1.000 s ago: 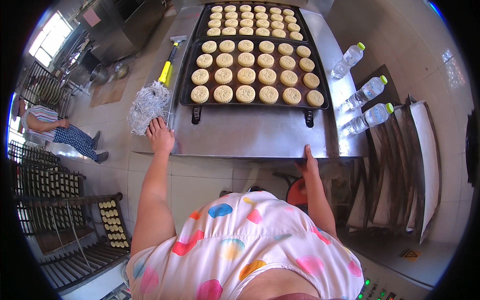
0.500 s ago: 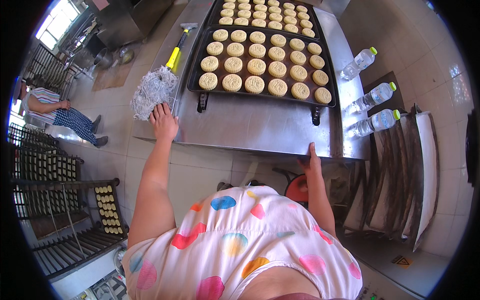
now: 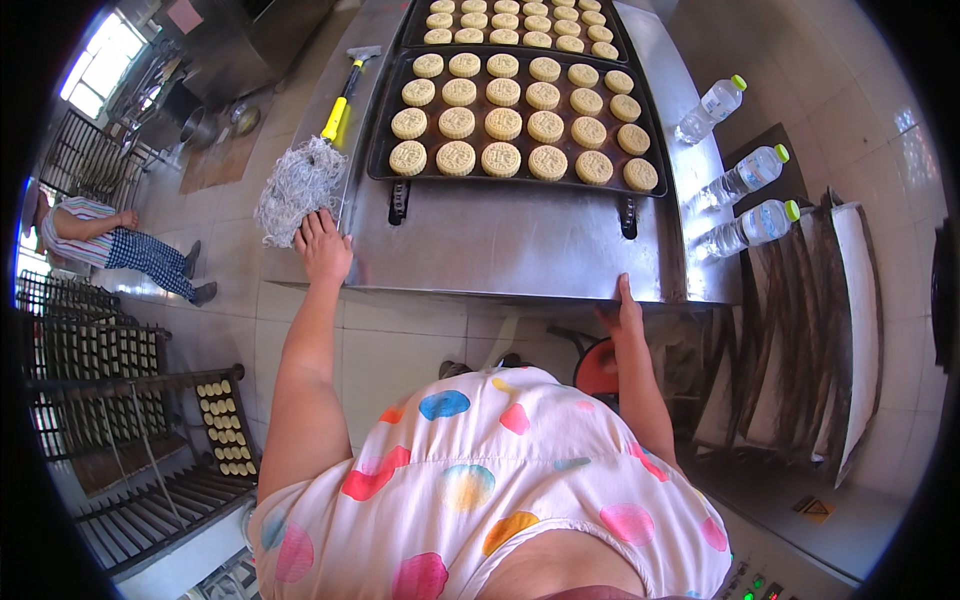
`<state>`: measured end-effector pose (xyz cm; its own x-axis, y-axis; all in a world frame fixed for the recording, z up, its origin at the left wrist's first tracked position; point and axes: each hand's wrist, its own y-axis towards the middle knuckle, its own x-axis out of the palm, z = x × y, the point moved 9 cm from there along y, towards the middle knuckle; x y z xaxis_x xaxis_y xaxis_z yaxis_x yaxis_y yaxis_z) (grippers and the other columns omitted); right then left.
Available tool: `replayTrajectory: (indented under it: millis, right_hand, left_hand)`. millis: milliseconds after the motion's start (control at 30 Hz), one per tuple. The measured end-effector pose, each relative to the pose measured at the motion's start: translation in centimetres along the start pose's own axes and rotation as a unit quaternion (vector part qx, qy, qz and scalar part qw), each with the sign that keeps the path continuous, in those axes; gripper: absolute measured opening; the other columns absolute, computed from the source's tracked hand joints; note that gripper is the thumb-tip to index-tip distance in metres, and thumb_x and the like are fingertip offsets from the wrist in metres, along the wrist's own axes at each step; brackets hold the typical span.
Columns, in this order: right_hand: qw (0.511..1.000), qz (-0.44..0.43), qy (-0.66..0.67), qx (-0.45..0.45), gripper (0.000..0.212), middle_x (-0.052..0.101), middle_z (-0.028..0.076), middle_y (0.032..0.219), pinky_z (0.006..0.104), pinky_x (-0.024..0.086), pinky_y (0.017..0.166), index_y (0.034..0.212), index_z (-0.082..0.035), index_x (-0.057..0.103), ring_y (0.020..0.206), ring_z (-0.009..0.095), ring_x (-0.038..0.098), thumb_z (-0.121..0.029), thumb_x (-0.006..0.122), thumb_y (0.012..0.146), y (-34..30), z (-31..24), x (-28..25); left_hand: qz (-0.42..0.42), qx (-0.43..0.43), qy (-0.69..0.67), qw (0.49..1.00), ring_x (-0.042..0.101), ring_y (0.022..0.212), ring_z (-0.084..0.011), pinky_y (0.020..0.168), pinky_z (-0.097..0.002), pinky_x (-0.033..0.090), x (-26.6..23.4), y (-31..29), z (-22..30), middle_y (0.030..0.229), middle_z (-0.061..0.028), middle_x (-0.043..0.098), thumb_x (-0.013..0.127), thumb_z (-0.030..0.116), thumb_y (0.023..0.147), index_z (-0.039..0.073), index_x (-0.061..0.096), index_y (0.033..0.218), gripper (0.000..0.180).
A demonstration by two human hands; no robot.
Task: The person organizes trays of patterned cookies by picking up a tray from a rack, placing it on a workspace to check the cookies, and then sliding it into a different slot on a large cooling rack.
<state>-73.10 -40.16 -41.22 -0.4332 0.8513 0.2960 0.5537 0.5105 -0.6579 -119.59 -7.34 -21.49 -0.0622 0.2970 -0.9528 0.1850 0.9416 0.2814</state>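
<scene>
where the left hand (image 3: pixel 325 255) rests: on the stainless-steel table (image 3: pixel 500 240) near its front-left corner, fingers loosely spread, tips against a tangle of white shreds (image 3: pixel 298 190); nothing visibly grasped.
right hand (image 3: pixel 625 315): at the table's front edge, thumb on top, other fingers hidden; whether it grips, i cannot tell.
near tray (image 3: pixel 381 145): on the table beyond both hands, untouched, bearing four rows of six mooncakes (image 3: pixel 502 124).
around it: far tray (image 3: pixel 419 22) just behind, yellow-handled scraper (image 3: pixel 337 115) to the left, three plastic bottles (image 3: pixel 765 222) to the right.
step in hand: seemingly a pause, both hands at the table.
next move: shifting the near tray would call for both hands at its rim, held level so no mooncake slides.
</scene>
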Motion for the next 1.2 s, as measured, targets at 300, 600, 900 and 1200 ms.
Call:
replayTrajectory:
  millis: [300,600,900,1200]
  right_hand:
    - [1.000,0.001,-0.001,-0.006,0.048,0.057,-0.008,0.100,0.0391,0.049,0.068,0.109,-0.017,0.058,0.087,0.018,0.052,-0.051,0.069,0.077,0.4,0.3,-0.1]
    - [1.000,-0.003,0.008,-0.015,0.047,0.057,-0.007,0.094,0.0392,0.048,0.066,0.108,-0.018,0.059,0.084,0.017,0.051,-0.051,0.070,0.076,0.4,0.5,0.1]
    - [0.999,0.035,0.011,-0.040,0.058,0.055,0.003,0.086,0.0379,0.050,0.061,0.100,-0.008,0.056,0.077,0.018,0.053,-0.058,0.069,0.073,-0.1,0.5,0.4]
    - [0.993,0.085,0.002,-0.080,0.072,0.055,0.007,0.092,0.0352,0.050,0.059,0.103,-0.002,0.054,0.081,0.020,0.054,-0.065,0.066,0.070,-0.8,0.5,1.1]
  left_hand:
    - [0.004,0.004,-0.008,1.000,0.027,0.132,-0.0303,0.108,-0.0476,0.017,-0.2,0.1,0.0,0.140,-0.0176,0.033,0.066,0.029,0.078,0.002,0.032,0.134,0.071]
    - [0.006,0.010,-0.003,1.000,0.028,0.131,-0.0300,0.108,-0.0473,0.018,-0.4,0.0,0.0,0.137,-0.0161,0.034,0.066,0.028,0.078,0.002,0.032,0.133,0.070]
    - [0.030,0.016,-0.020,0.999,0.031,0.129,-0.0299,0.108,-0.0473,0.020,-0.4,0.0,-0.5,0.133,-0.0160,0.039,0.066,0.030,0.077,0.002,0.036,0.131,0.068]
    - [0.172,0.077,-0.200,0.962,0.047,0.112,-0.0302,0.100,-0.0440,0.032,-2.8,-0.8,-1.4,0.119,-0.0129,0.051,0.063,0.024,0.078,0.003,0.054,0.113,0.042]
